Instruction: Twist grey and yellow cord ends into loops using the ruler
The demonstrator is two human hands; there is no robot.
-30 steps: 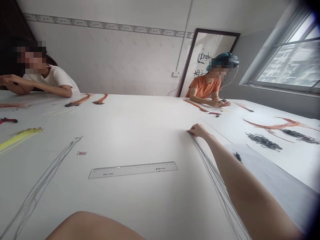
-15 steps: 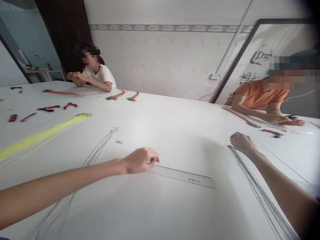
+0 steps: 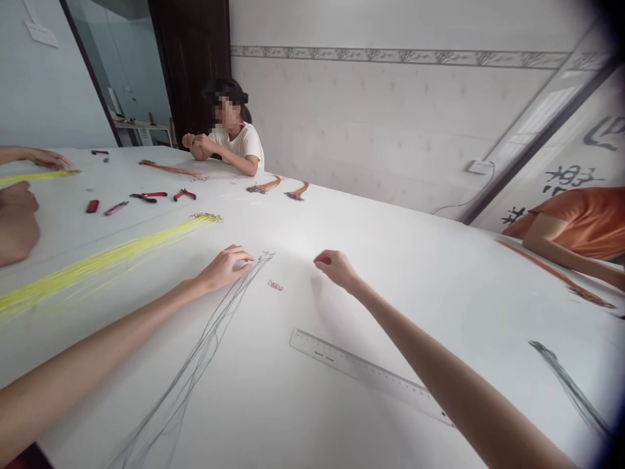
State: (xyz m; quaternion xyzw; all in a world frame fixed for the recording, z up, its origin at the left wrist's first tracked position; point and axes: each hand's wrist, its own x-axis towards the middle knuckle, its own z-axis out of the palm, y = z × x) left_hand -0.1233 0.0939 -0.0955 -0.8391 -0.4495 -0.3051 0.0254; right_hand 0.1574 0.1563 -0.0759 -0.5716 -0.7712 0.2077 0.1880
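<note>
My left hand (image 3: pixel 227 268) is beside the tips of a loose bundle of thin grey wires (image 3: pixel 215 326) on the white table. Its thumb and fingers are apart, with a gap between them and no wire held. My right hand (image 3: pixel 336 268) hovers over the table, right of the wire tips, its fingers curled together. No wire trails from it. Below the right forearm a clear ruler (image 3: pixel 351 365) lies slantwise, partly covered by the arm. A small printed tag (image 3: pixel 275 285) rests between the hands. Another grey wire bundle (image 3: pixel 566 378) lies at far right.
Yellow wires (image 3: pixel 122 260) stretch across the left side. Behind them lie red-handled pliers (image 3: pixel 149 196) and a cutter (image 3: pixel 116 208). Orange wire bundles (image 3: pixel 266 185) lie near the far edge. Co-workers sit across and at right; another person's hands (image 3: pixel 49 158) show at left.
The view has turned left. My right hand has left the right-hand grey bundle and come over toward the left-hand wires. My left hand has moved from the ruler's end to the wire tips.
</note>
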